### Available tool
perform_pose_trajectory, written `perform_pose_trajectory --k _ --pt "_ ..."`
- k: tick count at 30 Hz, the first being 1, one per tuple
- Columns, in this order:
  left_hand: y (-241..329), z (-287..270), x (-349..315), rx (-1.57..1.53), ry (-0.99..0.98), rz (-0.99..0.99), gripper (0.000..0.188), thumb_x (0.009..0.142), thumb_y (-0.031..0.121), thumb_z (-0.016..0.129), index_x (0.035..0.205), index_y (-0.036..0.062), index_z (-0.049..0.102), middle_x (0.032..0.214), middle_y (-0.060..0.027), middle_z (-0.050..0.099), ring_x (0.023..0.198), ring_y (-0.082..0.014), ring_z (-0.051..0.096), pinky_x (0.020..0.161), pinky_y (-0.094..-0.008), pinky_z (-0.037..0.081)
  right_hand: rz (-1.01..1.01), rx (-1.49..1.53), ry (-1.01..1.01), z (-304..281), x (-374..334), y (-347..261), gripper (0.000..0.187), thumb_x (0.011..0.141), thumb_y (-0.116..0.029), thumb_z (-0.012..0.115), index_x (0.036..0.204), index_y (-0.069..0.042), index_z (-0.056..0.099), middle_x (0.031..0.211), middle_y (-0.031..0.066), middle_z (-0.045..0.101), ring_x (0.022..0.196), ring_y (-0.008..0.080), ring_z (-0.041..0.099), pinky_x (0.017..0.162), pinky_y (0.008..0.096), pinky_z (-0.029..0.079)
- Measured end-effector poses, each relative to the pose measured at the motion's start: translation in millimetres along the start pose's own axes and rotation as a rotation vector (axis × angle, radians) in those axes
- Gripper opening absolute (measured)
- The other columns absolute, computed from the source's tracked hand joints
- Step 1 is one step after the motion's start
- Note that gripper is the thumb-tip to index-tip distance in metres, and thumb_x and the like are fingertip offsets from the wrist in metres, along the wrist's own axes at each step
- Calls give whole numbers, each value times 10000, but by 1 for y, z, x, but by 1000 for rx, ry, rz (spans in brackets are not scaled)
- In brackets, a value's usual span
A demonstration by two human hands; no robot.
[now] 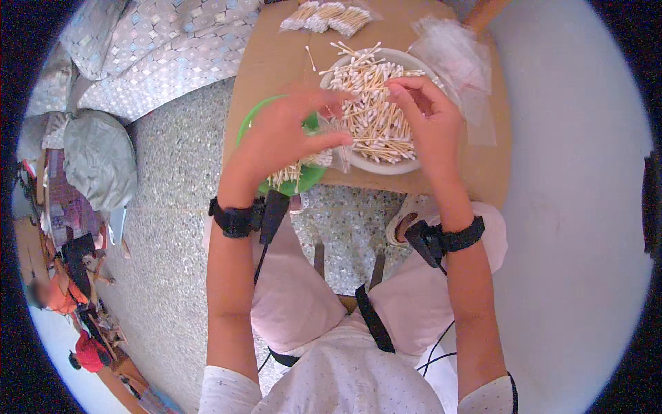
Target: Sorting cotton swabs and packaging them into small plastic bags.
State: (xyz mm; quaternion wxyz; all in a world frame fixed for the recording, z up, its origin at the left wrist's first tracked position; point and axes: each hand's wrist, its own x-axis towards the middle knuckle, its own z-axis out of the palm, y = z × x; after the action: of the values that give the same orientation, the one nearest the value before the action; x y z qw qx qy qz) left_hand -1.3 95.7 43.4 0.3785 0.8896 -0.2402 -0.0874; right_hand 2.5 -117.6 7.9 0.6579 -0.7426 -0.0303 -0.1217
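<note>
Right grip [438, 117] at the heap: thumb and forefinger tips drawn close together over the cotton swabs [378, 114], can't tell whether one is pinched between them. Left grip [276, 141] blurred: thumb and forefinger well apart, a clear bag [342, 157] beside the thumb — can't tell if the other fingers hold it.

Swabs are mostly heaped in the white bowl [379, 168], middle of the tabletop [272, 65], close to its near edge. More swabs lie in the green bowl [316, 181] at the near left corner, partly under the left grip. Far edge, left of centre: packed bags [329, 18] full of swabs. One loose swab [311, 58] lies between those and the white bowl. Toward the far right corner, a pile of flat bags [452, 48], no swabs visible inside.

Step in hand looks like picking swabs from the heap for bagging, some bags apparently done. Next move likely calls for a firm right pinch on a few swabs, lined up, with the left side keeping the bag mouth wide — thin film could fold over and block the sticks, or strays could drop between the bowls.
</note>
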Motion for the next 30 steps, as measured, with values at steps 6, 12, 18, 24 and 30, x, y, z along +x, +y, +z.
perform_pose_trajectory --k 6,12,18,24,30 --pt "14 13 -12 212 -73 225 685 697 368 754 1300 141 519 1175 -115 593 1089 -313 556 939 -393 431 -37 -102 22 3 -1 -3 135 823 -146 690 920 -52 681 881 45 685 738 125 629 685 261 500" --pt "-1 21 -25 143 -26 140 638 743 249 722 1327 138 490 1229 -136 565 1149 -326 518 1005 -390 391 -64 -167 49 3 -8 -12 126 812 -135 698 914 -63 682 891 35 688 716 109 620 662 251 496" --pt "4 20 -21 71 57 129 627 739 159 720 1322 129 492 1302 -97 537 1172 -281 520 997 -368 403 -166 -186 -15 4 -14 -11 95 802 -61 699 891 -34 681 857 22 679 700 64 583 659 225 476" --pt "-4 17 -23 32 124 133 682 729 124 735 1353 134 460 1243 -84 577 1111 -269 556 954 -356 429 -458 -303 125 1 -20 -12 90 784 -93 702 871 -76 685 836 48 673 684 166 621 643 272 494" --pt "10 17 -17 -100 128 53 863 710 31 715 1446 191 296 1217 -160 568 1059 -344 564 897 -389 456 -614 -444 -274 3 -16 -8 125 803 -194 685 885 -99 683 842 58 671 705 194 640 629 300 500"
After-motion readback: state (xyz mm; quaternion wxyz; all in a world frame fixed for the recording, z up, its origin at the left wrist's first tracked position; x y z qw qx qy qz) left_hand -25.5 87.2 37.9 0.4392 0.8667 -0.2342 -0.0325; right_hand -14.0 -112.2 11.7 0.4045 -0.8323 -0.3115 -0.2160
